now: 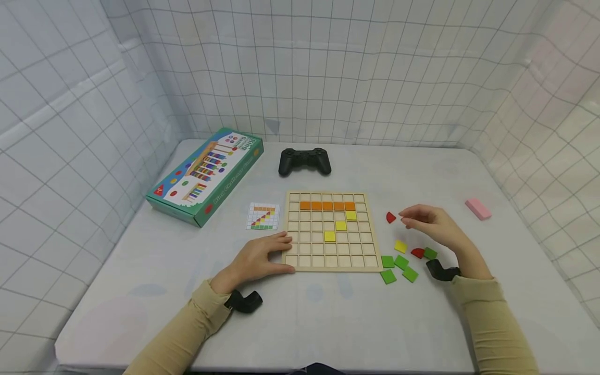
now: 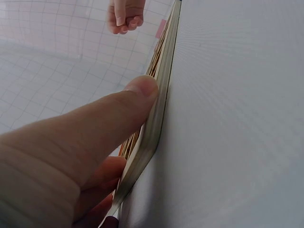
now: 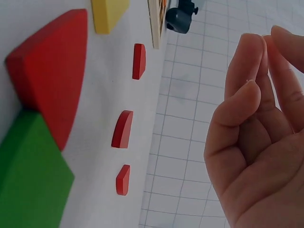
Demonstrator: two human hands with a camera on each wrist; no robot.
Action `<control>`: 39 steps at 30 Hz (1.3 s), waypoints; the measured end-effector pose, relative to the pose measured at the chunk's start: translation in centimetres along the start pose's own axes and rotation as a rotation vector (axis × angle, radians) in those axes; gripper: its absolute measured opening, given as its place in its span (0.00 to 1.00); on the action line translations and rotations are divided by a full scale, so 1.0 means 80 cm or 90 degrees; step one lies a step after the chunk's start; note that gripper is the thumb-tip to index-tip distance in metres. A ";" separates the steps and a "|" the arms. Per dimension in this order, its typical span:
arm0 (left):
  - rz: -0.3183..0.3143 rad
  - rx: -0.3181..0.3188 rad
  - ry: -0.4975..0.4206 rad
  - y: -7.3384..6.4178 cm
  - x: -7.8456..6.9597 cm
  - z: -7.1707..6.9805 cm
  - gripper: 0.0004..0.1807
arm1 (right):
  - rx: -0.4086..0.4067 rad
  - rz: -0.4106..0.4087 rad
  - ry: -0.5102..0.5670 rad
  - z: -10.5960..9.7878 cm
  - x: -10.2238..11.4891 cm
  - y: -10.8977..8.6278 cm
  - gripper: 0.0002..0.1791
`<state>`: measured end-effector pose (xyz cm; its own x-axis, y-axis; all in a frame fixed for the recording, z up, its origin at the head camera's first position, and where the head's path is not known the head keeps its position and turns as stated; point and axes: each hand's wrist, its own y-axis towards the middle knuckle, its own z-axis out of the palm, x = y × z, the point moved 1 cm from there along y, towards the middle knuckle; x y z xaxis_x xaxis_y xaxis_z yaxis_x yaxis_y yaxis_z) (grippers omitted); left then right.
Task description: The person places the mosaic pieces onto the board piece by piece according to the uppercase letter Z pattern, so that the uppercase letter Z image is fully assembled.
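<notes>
My left hand (image 1: pixel 260 256) rests at the near left corner of a wooden grid board (image 1: pixel 316 260); its thumb touches the board's edge and its fingers lie along the left side. On the board sit a row of orange squares (image 1: pixel 328 206) and three yellow squares (image 1: pixel 340 225) in a diagonal. My right hand (image 1: pixel 433 225) hovers right of the board, fingers loosely bent, nothing visible between them. By its fingertips lies a red quarter-round piece (image 1: pixel 391 217); the right wrist view shows further red pieces (image 3: pixel 122 129) on the table.
Several green squares (image 1: pixel 401 262), a yellow square (image 1: pixel 400 246) and another red piece (image 1: pixel 417 253) lie near the board's right corner. A pattern card (image 1: pixel 263 216) lies left of the board. Behind are a game controller (image 1: pixel 304 160) and a game box (image 1: pixel 206 174); a pink block (image 1: pixel 478 209) sits far right.
</notes>
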<state>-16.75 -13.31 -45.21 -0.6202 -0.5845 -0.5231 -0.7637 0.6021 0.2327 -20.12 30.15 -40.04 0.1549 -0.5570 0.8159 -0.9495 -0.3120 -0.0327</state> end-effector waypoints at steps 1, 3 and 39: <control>0.000 0.000 0.000 0.000 0.000 0.000 0.35 | 0.002 0.009 0.000 0.001 -0.002 0.001 0.20; 0.001 -0.001 0.001 0.000 -0.001 -0.001 0.35 | 0.008 0.016 0.001 0.002 -0.006 0.001 0.20; -0.003 0.007 0.003 0.000 -0.003 -0.002 0.35 | 0.145 0.026 -0.057 0.012 -0.035 0.000 0.16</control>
<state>-16.64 -13.29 -44.97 -0.6182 -0.5897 -0.5198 -0.7643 0.6054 0.2221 -20.33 30.97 -42.82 0.1509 -0.6358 0.7569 -0.8712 -0.4474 -0.2021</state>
